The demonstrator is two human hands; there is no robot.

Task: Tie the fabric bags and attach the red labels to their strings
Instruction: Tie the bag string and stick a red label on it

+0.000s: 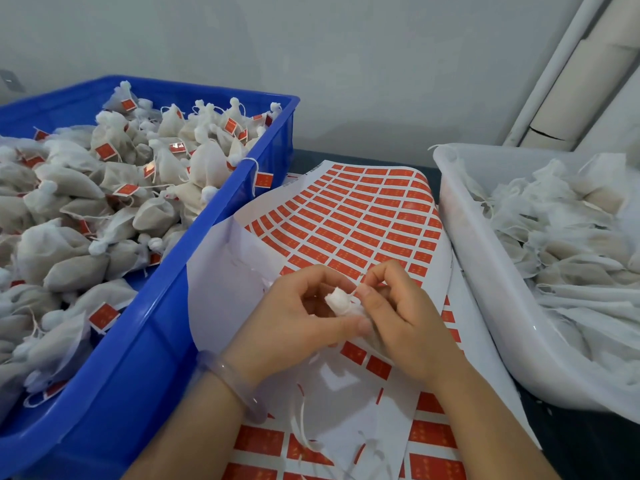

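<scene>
The left hand (298,320) grasps the fabric bag (341,303), fingers curled over its gathered neck and thumb lying along its side. The right hand (401,317) pinches the string (354,293) between thumb and forefinger, just beside that neck, with its other fingers folded in over the body of the bag. Both hands work over the near half of the label sheet (363,216).

The step in hand looks like the tying: the neck is already bunched into a white tuft and the string runs taut from it to the right fingertips. No label shows on this string. The next move probably calls for drawing the knot snug while the left hand keeps the neck gathered, then peeling one of the red labels (391,233) off the sheet.

The bag's tuft points away from the person and a little left. Its long axis seems to slant back toward the right wrist, though most of the body is hidden.

Left of the sheet stands a blue crate (162,306) of tied, labelled bags (156,209). Right of the sheet, a white tub (485,271) holds loose bags (571,237).
</scene>
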